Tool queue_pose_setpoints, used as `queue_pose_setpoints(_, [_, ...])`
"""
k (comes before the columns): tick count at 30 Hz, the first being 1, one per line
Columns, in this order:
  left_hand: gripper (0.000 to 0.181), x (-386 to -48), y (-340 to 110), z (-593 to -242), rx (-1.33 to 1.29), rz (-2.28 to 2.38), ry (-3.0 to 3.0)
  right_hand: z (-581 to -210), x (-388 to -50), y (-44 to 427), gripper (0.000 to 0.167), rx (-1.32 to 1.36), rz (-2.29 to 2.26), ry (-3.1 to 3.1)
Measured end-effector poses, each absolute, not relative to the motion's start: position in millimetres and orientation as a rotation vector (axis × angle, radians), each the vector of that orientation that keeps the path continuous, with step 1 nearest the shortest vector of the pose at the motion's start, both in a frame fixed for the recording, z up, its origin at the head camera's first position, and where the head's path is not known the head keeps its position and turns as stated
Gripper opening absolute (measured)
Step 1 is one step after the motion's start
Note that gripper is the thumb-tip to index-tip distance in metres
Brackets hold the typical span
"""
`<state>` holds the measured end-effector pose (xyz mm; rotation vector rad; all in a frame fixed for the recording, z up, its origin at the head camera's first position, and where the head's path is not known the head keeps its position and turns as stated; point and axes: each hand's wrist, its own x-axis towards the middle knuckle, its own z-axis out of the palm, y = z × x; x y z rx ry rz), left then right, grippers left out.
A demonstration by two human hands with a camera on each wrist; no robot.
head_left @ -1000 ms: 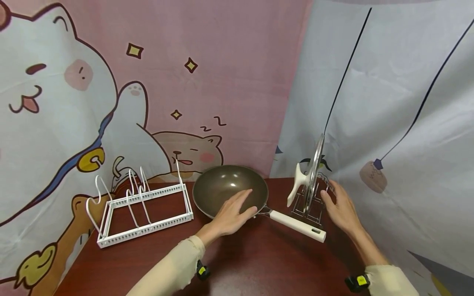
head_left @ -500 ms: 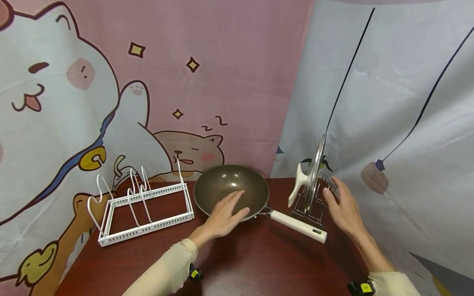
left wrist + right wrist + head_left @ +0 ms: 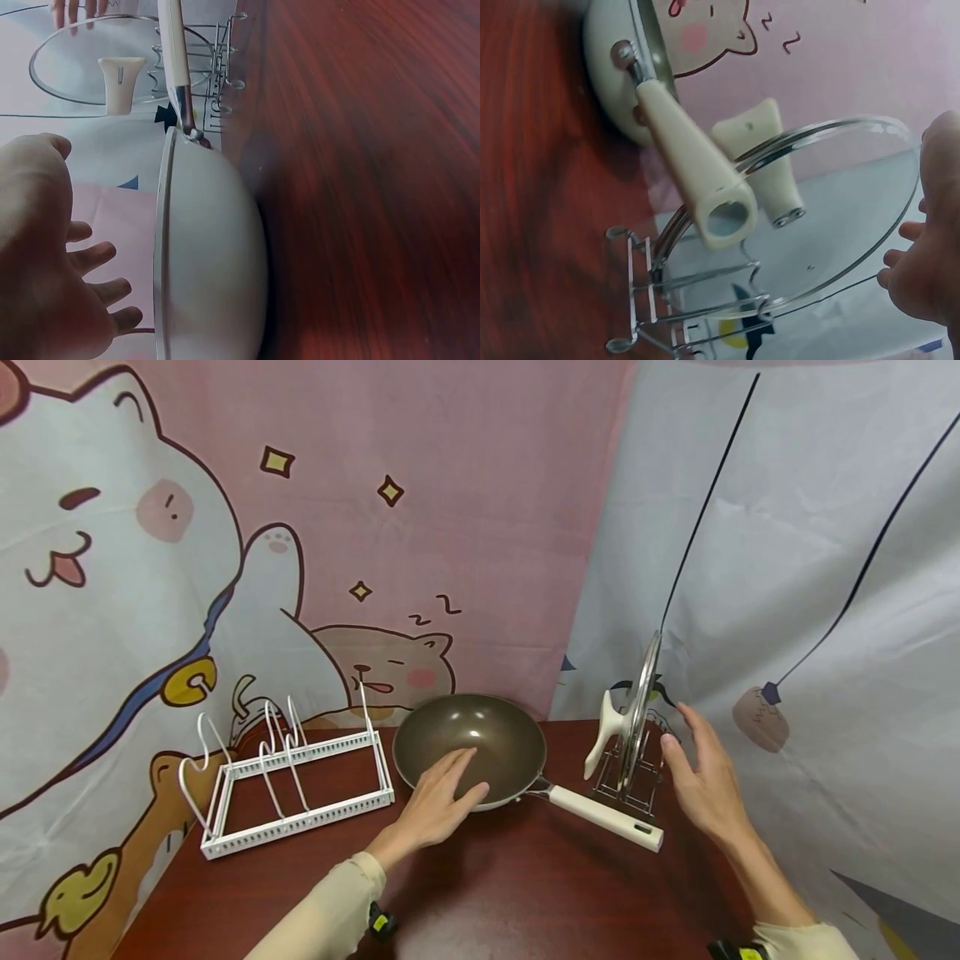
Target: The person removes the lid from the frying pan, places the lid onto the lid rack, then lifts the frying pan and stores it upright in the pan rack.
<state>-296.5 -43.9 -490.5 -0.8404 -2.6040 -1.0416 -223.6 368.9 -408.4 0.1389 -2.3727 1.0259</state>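
The dark-lined wok (image 3: 495, 739) sits on the reddish wooden table (image 3: 517, 885), the left hand (image 3: 431, 806) outstretched over its near-left rim, gripping nothing. To its right, a glass lid (image 3: 840, 217) stands upright in a metal wire rack (image 3: 705, 310), the right hand (image 3: 705, 785) just beside it, fingers extended and likewise holding nothing. A white slotted rack (image 3: 300, 822) stands left of the wok.
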Motion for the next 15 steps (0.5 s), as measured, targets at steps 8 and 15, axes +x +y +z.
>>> queue_pose_setpoints(8, [0.072, -296.9, -56.9, -495.0, -0.781, -1.012, -2.608, -394.2, -207.1, 352.6, 0.066, 0.242, 0.955, -2.276])
queue_pose_setpoints(15, [0.073, -296.9, -65.4, -498.6, -0.738, -0.993, -2.623, -383.3, -197.9, 334.5, 0.076, 0.441, 0.826, -2.117])
